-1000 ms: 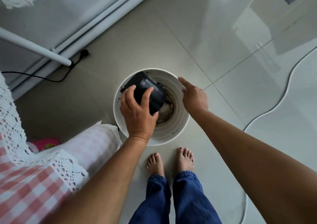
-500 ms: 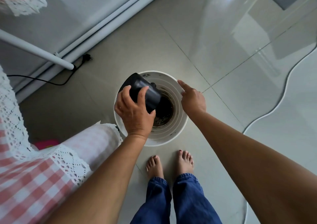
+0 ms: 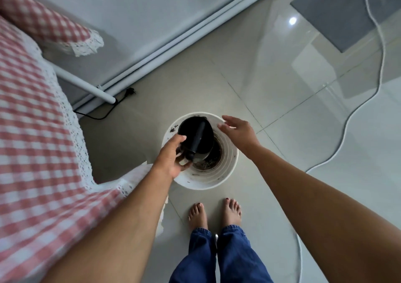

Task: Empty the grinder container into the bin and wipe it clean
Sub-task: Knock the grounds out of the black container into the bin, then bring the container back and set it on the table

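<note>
Two hands work over the round white plastic bin (image 3: 204,186), which stands on the pale tiled floor (image 3: 282,152) at the centre of the frame. My left hand (image 3: 171,159) grips the black plastic grinder container (image 3: 195,135) by its lower edge, fingers curled round it. It holds the container tilted in the bin's mouth, toward the upper-left part of the rim. From this angle I cannot tell whether the opening faces down or toward me. My right hand (image 3: 238,133) hovers wide, fingers straight and spread, holding nothing. It is just over the bin's right rim and apart from the container. Dark grounds (image 3: 206,163) lie at the bottom of the bin and specks cling to its inner wall, so I judge the emptying step is in hand and nearly finished. Next I would want a tap or shake to free what clings, then a cloth or tissue for wiping. I see none in reach, only the red-and-white checked tablecloth (image 3: 32,130) on the left.
</note>
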`<state>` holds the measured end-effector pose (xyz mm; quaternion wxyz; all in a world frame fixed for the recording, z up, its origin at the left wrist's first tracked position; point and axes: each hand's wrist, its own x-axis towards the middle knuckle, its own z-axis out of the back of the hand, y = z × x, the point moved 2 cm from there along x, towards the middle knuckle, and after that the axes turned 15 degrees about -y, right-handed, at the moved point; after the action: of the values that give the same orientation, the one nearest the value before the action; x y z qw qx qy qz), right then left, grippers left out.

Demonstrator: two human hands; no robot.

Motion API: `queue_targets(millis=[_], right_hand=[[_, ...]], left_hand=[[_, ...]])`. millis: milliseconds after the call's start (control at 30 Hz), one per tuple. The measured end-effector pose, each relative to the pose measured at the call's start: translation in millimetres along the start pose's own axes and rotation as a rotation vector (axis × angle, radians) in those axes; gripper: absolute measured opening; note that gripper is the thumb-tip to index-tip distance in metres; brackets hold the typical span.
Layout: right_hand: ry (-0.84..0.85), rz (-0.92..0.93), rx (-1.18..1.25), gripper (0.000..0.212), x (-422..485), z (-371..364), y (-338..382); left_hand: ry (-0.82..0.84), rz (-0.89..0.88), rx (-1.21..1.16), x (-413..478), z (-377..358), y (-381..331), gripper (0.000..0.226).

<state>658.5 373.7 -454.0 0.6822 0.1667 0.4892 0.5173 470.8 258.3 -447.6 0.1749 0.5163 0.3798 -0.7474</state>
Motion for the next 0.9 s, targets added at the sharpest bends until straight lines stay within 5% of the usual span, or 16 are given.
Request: queue_targets(millis=[200, 467, 633, 900], right_hand=[[0.254, -0.041, 0.272, 0.045, -32, 41, 94], [0.228, 0.066, 0.179, 0.031, -80, 96, 198], [0.109, 0.056, 0.229, 0.027, -119, 125, 256], [-0.037, 0.091, 0.352, 0.017, -182, 129, 336]], left_hand=[[0.146, 0.004, 0.01, -67, 7, -40, 0.039], [0.147, -0.09, 0.078, -189, 20, -112, 0.068], [0.097, -0.184, 0.027, -266, 27, -144, 0.027], [-0.019, -0.442, -0.149, -336, 75, -180, 0.013]])
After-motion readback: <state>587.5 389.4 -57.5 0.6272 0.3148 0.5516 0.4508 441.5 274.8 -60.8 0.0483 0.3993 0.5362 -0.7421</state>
